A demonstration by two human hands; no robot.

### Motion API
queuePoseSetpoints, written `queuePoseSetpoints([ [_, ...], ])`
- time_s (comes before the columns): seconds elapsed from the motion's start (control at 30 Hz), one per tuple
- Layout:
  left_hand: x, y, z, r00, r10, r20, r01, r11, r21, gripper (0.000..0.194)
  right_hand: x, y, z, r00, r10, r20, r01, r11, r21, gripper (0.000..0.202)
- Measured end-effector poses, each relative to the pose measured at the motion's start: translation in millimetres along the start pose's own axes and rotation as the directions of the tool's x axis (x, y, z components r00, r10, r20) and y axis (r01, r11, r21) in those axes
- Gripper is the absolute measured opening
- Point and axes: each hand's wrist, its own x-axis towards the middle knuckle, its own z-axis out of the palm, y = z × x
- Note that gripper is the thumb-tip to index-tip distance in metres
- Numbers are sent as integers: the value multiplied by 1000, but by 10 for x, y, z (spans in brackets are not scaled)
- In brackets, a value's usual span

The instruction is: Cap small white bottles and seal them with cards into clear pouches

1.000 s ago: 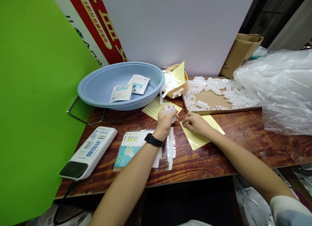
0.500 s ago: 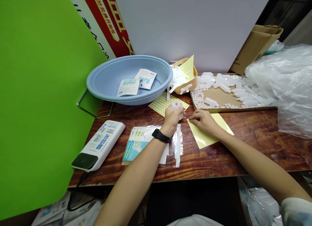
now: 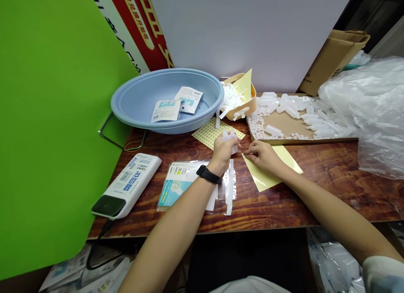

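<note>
- Left grip: left hand (image 3: pixel 222 150) closed around a few small white bottles (image 3: pixel 230 140), held up off the counter (image 3: pixel 277 213).
- Right grip: right hand (image 3: pixel 262 153), fingers bunched at the left corner of a yellow sheet (image 3: pixel 267 182) lying on the counter; cannot tell whether they pinch it.
- Change: against the picture half a second ago, next to none; both hands match their poses, bottles and sheet likewise. Judgement: work at the sheet's corner seems to be at the same point.
- Just beyond left hand: dotted sheet (image 3: pixel 205 136), flat.
- Nearer the body: printed card (image 3: pixel 175 187), partly behind the left forearm; white strip (image 3: pixel 229 198) beside it.
- Farther out: blue basin (image 3: pixel 117 102) with two packets (image 3: pixel 166 110); cardboard tray (image 3: pixel 279 121) holding more bottles.
</note>
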Motion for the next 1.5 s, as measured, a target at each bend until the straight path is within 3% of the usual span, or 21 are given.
queuePoseSetpoints([
  [0.2,3,-21,-5,1000,-9,4,9,1000,-8,19,14,-23,-8,998,49,33,-48,999,-5,9],
  [0.47,-32,4,33,998,-59,22,60,996,-64,17,-5,-93,4,994,68,85,-46,970,-240,11],
  [0.73,-29,62,45,992,-113,55,122,975,-187,18,14,26,-283,966,37,256,-74,988,137,12],
  [0.8,-55,58,64,988,-127,86,142,969,-202,16,11,38,-294,981,-36,190,-16,964,265,14],
  [0.9,-88,38,102,977,-173,122,198,952,-232,18,-28,-47,-259,986,-165,-35,166,911,377,22],
  [1.03,-112,-2,156,970,-233,75,244,911,-333,31,-101,-261,-180,920,-297,-254,360,896,258,24],
  [1.17,-157,-20,207,960,-267,85,279,880,-383,38,-110,-336,-83,856,-404,-322,447,892,69,19],
  [1.37,-201,-9,234,949,-277,148,314,851,-422,37,-56,-288,-10,847,-400,-349,448,892,65,12],
  [1.5,-199,11,247,956,-274,109,293,846,-446,32,-26,-287,35,814,-425,-395,484,873,56,11],
])
